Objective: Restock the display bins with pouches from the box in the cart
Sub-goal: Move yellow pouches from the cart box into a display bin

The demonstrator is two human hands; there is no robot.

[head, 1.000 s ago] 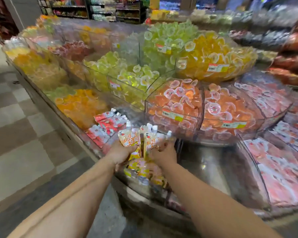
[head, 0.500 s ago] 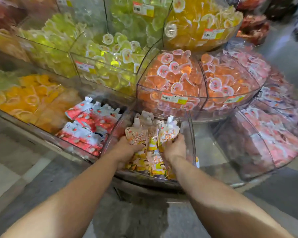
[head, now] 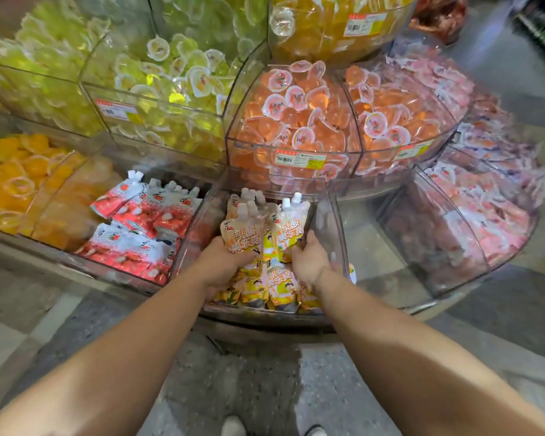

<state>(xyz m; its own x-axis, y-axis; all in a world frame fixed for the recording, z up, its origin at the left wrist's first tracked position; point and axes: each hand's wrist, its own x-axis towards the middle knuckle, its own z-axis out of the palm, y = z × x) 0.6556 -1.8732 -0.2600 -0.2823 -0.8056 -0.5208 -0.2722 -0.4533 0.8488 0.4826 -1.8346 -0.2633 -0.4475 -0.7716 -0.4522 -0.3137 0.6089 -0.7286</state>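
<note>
Both my hands are inside a clear plastic display bin on the lowest tier. My left hand grips a bunch of orange-and-white spouted pouches. My right hand grips another bunch of the same pouches, spouts pointing away from me. More of these pouches lie flat on the bin's floor under my hands. The box and the cart are out of view.
A bin of red-and-white spouted pouches sits just left. A nearly bare clear bin is just right, then pink packets. Above are bins of orange jelly cups and green jelly cups. My shoes stand on speckled floor.
My hands have carried the pouches forward and lowered them into the bin. My view has moved closer and tilted down onto the display.
</note>
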